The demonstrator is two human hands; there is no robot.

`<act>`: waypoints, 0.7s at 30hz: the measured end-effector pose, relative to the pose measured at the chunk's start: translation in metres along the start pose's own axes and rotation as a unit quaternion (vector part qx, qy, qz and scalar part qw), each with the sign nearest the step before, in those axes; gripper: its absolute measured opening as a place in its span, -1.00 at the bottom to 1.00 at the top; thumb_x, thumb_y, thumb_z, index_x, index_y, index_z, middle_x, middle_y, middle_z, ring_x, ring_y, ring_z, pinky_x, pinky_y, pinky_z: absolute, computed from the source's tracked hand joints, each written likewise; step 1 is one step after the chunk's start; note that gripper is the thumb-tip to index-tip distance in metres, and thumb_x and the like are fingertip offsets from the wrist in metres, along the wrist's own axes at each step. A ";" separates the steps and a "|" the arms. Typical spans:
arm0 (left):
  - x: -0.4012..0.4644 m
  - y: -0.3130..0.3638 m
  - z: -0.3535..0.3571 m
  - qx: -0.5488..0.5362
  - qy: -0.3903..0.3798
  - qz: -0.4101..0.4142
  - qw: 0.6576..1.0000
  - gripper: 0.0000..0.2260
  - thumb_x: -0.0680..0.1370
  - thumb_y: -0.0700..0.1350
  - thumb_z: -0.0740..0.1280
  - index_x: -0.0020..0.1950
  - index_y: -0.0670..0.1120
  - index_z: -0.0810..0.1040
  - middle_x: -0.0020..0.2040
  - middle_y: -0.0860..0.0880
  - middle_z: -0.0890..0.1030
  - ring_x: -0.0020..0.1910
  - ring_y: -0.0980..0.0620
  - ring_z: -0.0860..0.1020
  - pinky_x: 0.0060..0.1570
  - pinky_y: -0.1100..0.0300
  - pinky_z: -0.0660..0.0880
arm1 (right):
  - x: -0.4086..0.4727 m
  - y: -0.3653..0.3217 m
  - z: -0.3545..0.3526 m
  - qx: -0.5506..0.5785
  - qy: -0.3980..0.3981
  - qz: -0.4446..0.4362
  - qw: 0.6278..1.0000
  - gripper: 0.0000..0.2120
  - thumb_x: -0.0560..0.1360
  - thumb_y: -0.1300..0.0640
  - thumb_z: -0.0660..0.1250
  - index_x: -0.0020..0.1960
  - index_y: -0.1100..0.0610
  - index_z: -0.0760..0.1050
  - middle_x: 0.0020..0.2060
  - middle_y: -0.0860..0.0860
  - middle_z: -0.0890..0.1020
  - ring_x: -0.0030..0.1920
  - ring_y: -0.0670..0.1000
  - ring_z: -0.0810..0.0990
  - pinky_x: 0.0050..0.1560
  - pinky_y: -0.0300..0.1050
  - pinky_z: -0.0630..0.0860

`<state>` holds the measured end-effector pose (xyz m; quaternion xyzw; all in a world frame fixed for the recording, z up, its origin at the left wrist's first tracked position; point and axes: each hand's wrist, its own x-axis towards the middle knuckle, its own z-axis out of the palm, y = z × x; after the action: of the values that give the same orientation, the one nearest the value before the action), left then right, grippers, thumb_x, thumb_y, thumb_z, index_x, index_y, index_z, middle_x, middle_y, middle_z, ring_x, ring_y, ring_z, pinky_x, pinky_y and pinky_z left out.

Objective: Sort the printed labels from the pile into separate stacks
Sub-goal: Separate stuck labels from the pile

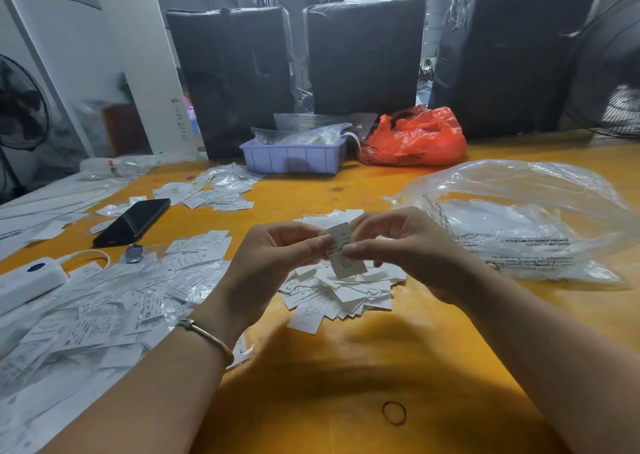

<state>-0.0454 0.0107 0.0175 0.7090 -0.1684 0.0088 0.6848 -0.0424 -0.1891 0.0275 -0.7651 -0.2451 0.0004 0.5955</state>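
Both hands meet above the middle of the yellow table (346, 367). My left hand (273, 256) and my right hand (398, 246) pinch the same small white printed label (346, 263), held upright between the fingertips. Right under them lies a loose pile of white labels (339, 298), some marked S or XS. More labels in clear sleeves are spread in a wide heap at the left (104, 308). Smaller groups of labels lie farther back (221, 194) and beside the phone (201, 246).
A black phone (133, 221) and a white power bank (27, 280) lie at the left. A large clear plastic bag (519, 218) sits at the right, a purple tray (294, 157) and a red bag (415, 138) at the back. A rubber band (394, 413) lies near the front edge.
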 end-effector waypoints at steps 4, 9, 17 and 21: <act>0.001 -0.001 -0.003 -0.030 0.014 0.005 0.999 -0.85 0.35 -0.07 0.45 -0.13 -0.04 0.74 -0.09 -0.12 0.72 -0.09 -0.01 0.67 -0.07 0.23 0.59 | 0.004 0.005 -0.002 0.017 0.076 0.002 0.997 -0.80 0.46 0.30 0.39 -0.32 0.14 0.54 -0.24 0.08 0.65 -0.22 -0.06 0.57 -0.25 -0.25 0.46; 0.003 -0.001 -0.008 -0.085 0.047 0.011 0.995 -0.66 0.31 -0.17 0.48 0.09 -0.07 0.65 -0.11 -0.10 0.70 -0.10 -0.04 0.68 -0.10 0.22 0.59 | 0.004 0.007 -0.010 0.085 0.117 0.020 0.989 -0.90 0.49 0.34 0.34 -0.04 0.21 0.48 -0.22 0.14 0.71 -0.24 0.13 0.68 -0.30 -0.19 0.57; 0.003 0.001 -0.008 -0.119 0.014 0.008 0.993 -0.53 0.33 -0.20 0.49 0.24 -0.05 0.57 -0.20 -0.04 0.66 -0.15 0.00 0.66 -0.14 0.24 0.58 | 0.003 0.008 -0.010 0.077 0.094 -0.010 0.992 -0.56 0.49 0.42 0.28 0.24 0.02 0.56 -0.26 0.20 0.69 -0.34 0.11 0.65 -0.31 -0.16 0.55; 0.002 0.002 -0.005 -0.135 -0.006 0.013 0.991 -0.56 0.29 -0.20 0.51 0.16 -0.07 0.62 -0.16 -0.10 0.67 -0.15 -0.03 0.66 -0.13 0.22 0.60 | 0.003 0.007 -0.004 0.066 0.046 0.020 0.997 -0.83 0.51 0.27 0.28 -0.04 0.21 0.67 -0.22 0.21 0.68 -0.28 0.06 0.64 -0.29 -0.19 0.50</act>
<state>-0.0433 0.0154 0.0197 0.6083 -0.1812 -0.0098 0.7727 -0.0363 -0.1927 0.0226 -0.7279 -0.2019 -0.0066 0.6553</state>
